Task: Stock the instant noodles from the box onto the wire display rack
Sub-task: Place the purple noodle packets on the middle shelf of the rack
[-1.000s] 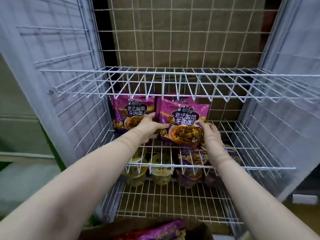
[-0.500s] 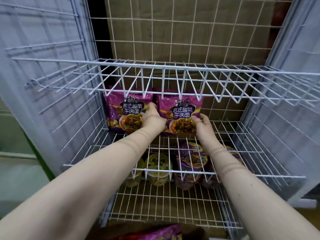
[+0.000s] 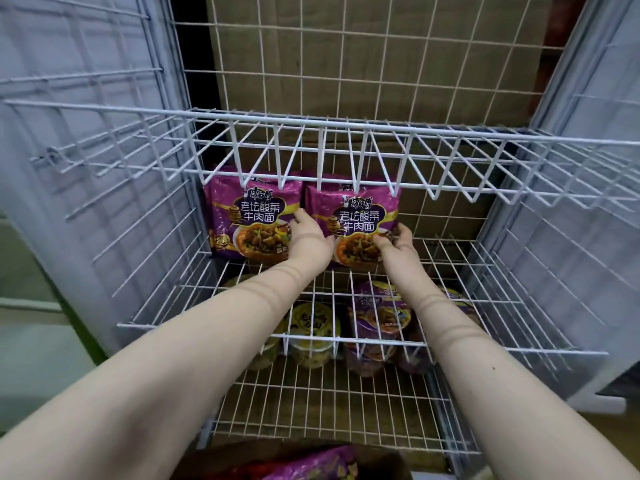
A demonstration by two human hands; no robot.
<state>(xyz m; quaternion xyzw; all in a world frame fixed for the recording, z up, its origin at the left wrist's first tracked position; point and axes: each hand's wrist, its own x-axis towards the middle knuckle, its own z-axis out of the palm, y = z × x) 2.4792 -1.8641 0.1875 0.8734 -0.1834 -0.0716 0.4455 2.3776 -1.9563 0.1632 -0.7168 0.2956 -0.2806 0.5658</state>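
Observation:
Two purple instant-noodle packs stand upright side by side at the back of the white wire rack's middle shelf [image 3: 467, 271]. The left pack [image 3: 249, 216] stands free. The right pack [image 3: 360, 216] is held at both lower sides. My left hand [image 3: 308, 244] sits between the two packs and grips the right pack's left edge. Curled fingers of my right hand [image 3: 398, 242] hold its lower right corner. The cardboard box [image 3: 391, 462] at the bottom edge shows more purple packs [image 3: 311, 465].
An upper wire shelf [image 3: 346, 124] hangs just above the packs. Yellow cup noodles [image 3: 313, 330] and purple cup noodles [image 3: 377, 320] stand on the bottom shelf under my arms. Wire side panels close both sides. Brown cardboard shows behind the back grid.
Both hands have carried the right pack deeper into the shelf and stood it upright beside the left pack. My head has moved closer and lower.

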